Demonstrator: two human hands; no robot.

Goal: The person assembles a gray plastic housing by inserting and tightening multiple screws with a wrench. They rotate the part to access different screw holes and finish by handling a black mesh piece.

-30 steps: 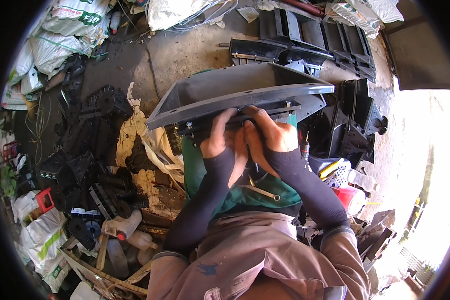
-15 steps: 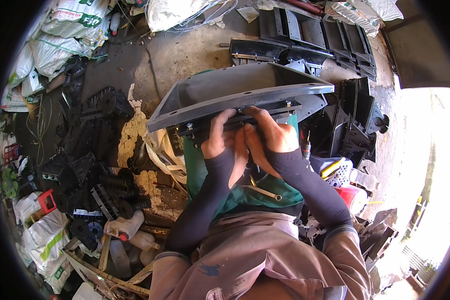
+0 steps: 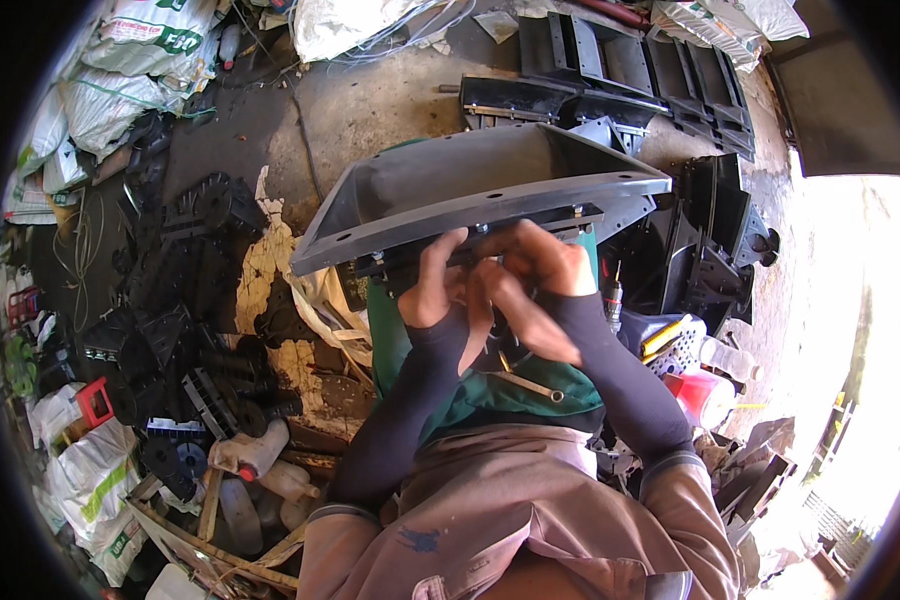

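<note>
Both hands work under a grey tray (image 3: 470, 190) held over the lap. Left hand (image 3: 435, 290) pinches its lower edge; right hand (image 3: 540, 270) curls, fingertips pressed together there. A wrench (image 3: 530, 383) lies below.

Hands: two, left hand (image 3: 438, 290) and right hand (image 3: 530, 285)
Grey plastic housing (image 3: 470, 190): one
Wrench (image 3: 530, 383): one
Red container (image 3: 705, 392): one, at 4 o'clock

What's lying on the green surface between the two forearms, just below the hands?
In the head view, a metal wrench lies on the green surface, between the left forearm and the right forearm, below the hands working at the grey panel.
</note>
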